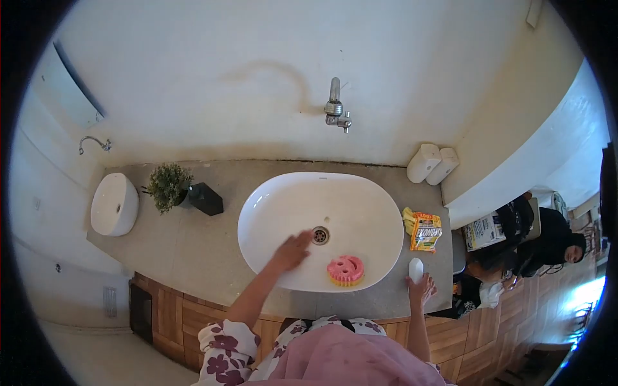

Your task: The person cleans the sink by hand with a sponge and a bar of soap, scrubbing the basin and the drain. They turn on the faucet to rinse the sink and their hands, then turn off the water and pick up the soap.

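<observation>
A white oval sink (257, 199) sits on the grey counter. My left hand (293, 251) is over its basin, fingers stretched toward the metal drain (320, 235) and holding nothing. On the near right side of the basin lies a pink and yellow scrub brush (346, 271) with a smiling-face shape. To the right of the sink, my right hand (421, 291) has its fingers around the lower end of a smooth white oval object (416, 269), close over the counter. Just beyond it is a yellow and orange packet (425, 231) with a yellow cloth (408, 220) beside it.
A wall tap (333, 109) juts out above the sink. Two white containers (423, 163) stand in the back right corner. Leftward are a dark bottle (205, 199), a potted plant (168, 186) and a smaller basin (114, 204). A person (547, 248) in dark clothing is at the far right.
</observation>
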Tool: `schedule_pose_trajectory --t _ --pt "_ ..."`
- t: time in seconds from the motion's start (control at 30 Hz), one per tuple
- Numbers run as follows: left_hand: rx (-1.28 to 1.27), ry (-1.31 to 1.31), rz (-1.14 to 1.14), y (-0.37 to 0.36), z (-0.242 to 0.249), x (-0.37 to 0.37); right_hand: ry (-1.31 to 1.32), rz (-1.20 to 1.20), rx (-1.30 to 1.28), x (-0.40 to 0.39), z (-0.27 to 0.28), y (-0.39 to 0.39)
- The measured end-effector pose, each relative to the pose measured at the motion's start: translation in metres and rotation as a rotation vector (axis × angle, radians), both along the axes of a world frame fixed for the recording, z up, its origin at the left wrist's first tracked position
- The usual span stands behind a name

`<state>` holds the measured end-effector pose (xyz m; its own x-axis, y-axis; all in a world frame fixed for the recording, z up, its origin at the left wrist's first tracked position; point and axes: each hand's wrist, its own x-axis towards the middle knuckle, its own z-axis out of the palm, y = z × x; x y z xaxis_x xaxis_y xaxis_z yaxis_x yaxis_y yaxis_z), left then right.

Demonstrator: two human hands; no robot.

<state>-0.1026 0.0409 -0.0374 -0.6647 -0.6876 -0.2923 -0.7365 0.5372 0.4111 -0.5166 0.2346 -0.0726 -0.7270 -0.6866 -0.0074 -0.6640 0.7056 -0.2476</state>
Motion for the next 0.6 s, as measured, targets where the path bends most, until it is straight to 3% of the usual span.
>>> schedule_pose_trajectory --t 0.07,0.13,0.2,0.23,0.3,0.33,0.43,0.6 --pt "-0.161 -0.025 0.199 -0.027 -0.011 0.039 -0.007 -0.017 0.017 0.002 0.004 -0.002" --pt "-0.346 -0.213 0.229 -0.06 0.011 0.063 -0.013 -0.034 0.038 0.002 0.006 -0.001" --pt "-0.592 -0.256 0.148 -0.07 0.015 0.067 0.025 -0.015 0.016 0.002 0.006 0.002" --pt "-0.588 -0.253 0.148 -0.066 0.01 0.059 0.029 -0.015 0.02 0.0 0.006 0.003" --pt "-0.433 -0.148 0.388 -0.048 -0.018 0.034 0.018 -0.038 0.054 0.002 0.006 0.002" --pt "-0.32 -0.193 0.352 -0.038 -0.034 0.017 0.013 -0.038 0.059 0.003 0.006 0.004" --pt "-0.142 -0.141 0.376 -0.006 -0.01 -0.014 0.019 -0.04 0.062 0.001 0.008 0.002" --pt "0.12 -0.267 0.062 0.046 0.01 -0.015 -0.003 -0.177 -0.088 -0.004 0.024 -0.012"
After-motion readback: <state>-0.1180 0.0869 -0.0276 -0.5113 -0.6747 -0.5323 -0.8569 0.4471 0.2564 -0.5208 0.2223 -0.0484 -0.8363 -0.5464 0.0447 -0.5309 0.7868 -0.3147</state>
